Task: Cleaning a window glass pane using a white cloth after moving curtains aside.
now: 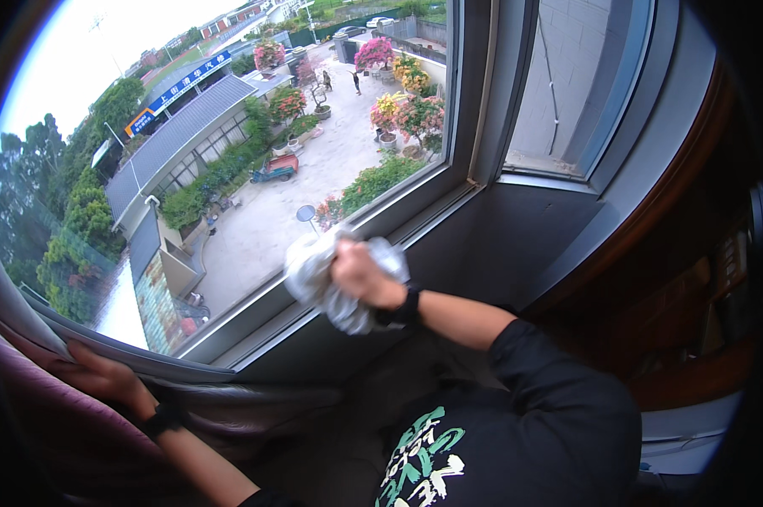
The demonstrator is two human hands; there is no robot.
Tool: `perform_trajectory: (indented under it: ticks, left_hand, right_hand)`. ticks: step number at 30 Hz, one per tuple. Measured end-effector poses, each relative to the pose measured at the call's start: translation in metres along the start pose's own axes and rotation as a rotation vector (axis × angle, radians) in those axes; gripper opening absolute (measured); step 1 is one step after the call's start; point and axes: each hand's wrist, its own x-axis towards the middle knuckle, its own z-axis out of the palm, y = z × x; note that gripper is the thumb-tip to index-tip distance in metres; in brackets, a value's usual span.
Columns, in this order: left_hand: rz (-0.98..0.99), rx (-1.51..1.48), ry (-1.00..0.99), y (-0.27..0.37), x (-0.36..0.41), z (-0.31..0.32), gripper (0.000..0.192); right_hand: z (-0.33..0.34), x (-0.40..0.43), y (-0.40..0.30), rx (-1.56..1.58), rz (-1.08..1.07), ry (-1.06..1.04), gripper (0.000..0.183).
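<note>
My right hand is shut on a crumpled white cloth, which bunches out on both sides of the fist. Hand and cloth are slightly blurred, in front of the lower rail of a grey metal window frame; whether the cloth touches the rail or glass, I cannot tell. At the lower left, my left hand grips a pinkish-purple curtain with a grey edge, beside the window's left corner. Some of its fingers are hidden in the folds. Both wrists wear black bands.
A narrower side window faces a grey block wall. Below the frame is a dark sill area. Dark brown wooden furniture stands at the right. Outside, far below, lies a courtyard with flowering trees, a small cargo vehicle and people.
</note>
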Motion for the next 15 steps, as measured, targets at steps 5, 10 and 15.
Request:
perform_trajectory:
  ticks: [5, 10, 15]
  left_hand:
    - [-0.015, 0.004, -0.018, 0.006, -0.007, 0.011, 0.049]
    - [0.078, -0.023, -0.020, 0.017, -0.003, 0.009, 0.051]
    - [0.017, -0.027, -0.017, 0.010, -0.003, 0.005, 0.050]
  right_hand:
    - [0.086, 0.029, -0.108, 0.422, -0.153, -0.158, 0.009]
    - [0.115, 0.032, -0.132, 0.369, -0.130, -0.360, 0.025]
    - [0.074, 0.015, -0.095, 0.341, -0.131, -0.366, 0.025]
